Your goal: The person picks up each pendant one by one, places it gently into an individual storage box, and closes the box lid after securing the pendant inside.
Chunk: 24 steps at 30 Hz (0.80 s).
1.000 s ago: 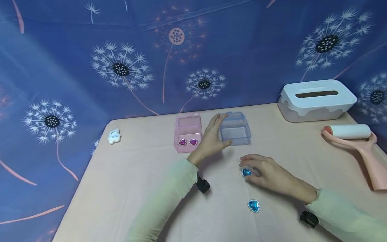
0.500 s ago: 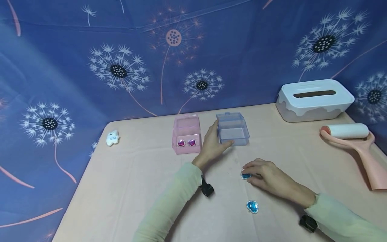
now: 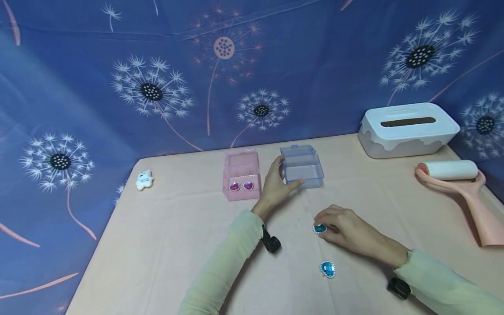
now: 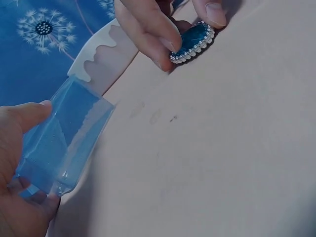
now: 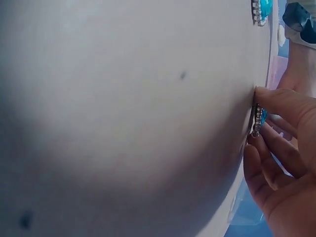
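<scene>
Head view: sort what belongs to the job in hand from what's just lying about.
Likely part of the job:
blue gem, pinched by the right hand
second blue gem
open blue box, held by the left hand
pink box with two pink gems inside

Probably just lying about:
white figurine
tissue box
roller

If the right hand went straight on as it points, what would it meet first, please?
Past the bead-rimmed blue gem it pinches, the right hand would probably meet the left hand; height is unclear.
</scene>
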Tool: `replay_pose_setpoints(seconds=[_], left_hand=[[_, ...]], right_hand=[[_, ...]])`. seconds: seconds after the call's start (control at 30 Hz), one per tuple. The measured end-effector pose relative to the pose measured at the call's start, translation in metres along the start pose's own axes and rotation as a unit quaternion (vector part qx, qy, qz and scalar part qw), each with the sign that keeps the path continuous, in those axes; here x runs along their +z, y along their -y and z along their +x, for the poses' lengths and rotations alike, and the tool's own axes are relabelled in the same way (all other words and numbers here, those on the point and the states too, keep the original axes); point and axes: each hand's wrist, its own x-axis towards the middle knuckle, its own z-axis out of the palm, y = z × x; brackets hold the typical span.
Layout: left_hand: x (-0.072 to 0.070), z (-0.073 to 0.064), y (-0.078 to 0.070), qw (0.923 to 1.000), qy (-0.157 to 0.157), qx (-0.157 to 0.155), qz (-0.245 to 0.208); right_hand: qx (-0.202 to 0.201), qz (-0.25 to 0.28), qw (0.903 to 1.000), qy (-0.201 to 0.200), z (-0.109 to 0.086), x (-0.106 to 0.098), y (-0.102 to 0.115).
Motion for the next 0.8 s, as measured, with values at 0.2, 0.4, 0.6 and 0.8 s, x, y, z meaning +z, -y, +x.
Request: replay_pose_setpoints(seconds=[0.2,0.4,0.6,0.8], left_hand=[[0.001,0.001,0.0,0.9979,0.003,-0.012,-0.063],[0.001,0.001,-0.001,0.9966,0.006,-0.016,-0.08],[0.001,0.003,-0.001,0.9971,0.004,-0.006,-0.076],[0.0,0.003,0.0,0.9973,0.004,-0.006,-0.073]], right_hand=[[-0.009,0.008,0.9995,-0.027,0.001,-0.009,0.004],[-0.04,-0.02,0.996,-0.077,0.009,-0.029,0.011],[-0.076,-0.025,0.9877,-0.134,0.025,-0.053,0.015],[-0.081,-0.031,0.9809,-0.174,0.052,-0.067,0.02]])
